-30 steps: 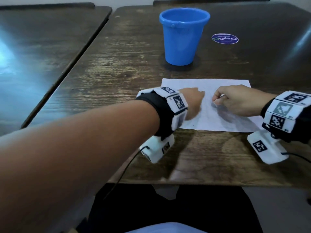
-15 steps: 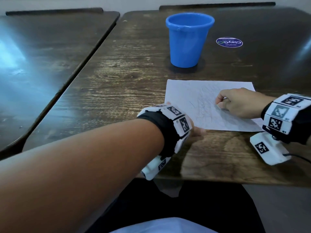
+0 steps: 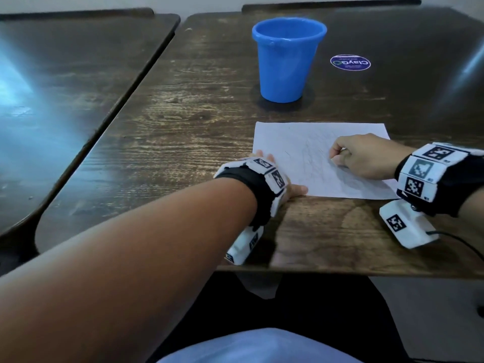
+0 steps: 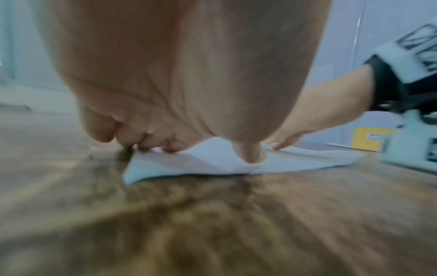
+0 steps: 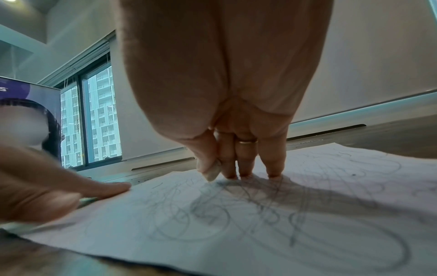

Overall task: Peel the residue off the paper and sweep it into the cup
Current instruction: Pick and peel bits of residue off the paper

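A dark wooden table (image 3: 199, 121) carries the things, with a second table (image 3: 65, 87) just to its left. A white sheet of paper (image 3: 301, 148) covered in faint pencil scribbles lies flat near the front edge. A blue cup (image 3: 285, 61) stands upright beyond the paper, apart from it, and a round purple sticker (image 3: 350, 62) is on the table to the right of the cup. The left hand (image 3: 285, 187) rests on the paper's near left corner, fingers spread and pressing the sheet down; its thumb lies along the near edge. The right hand (image 3: 366, 155) sits on the middle of the paper with fingers curled, and the thumb and forefinger pinch a small pale piece, too small to identify, against the sheet. The two hands are apart. A ring (image 5: 247, 142) shows on one right finger.
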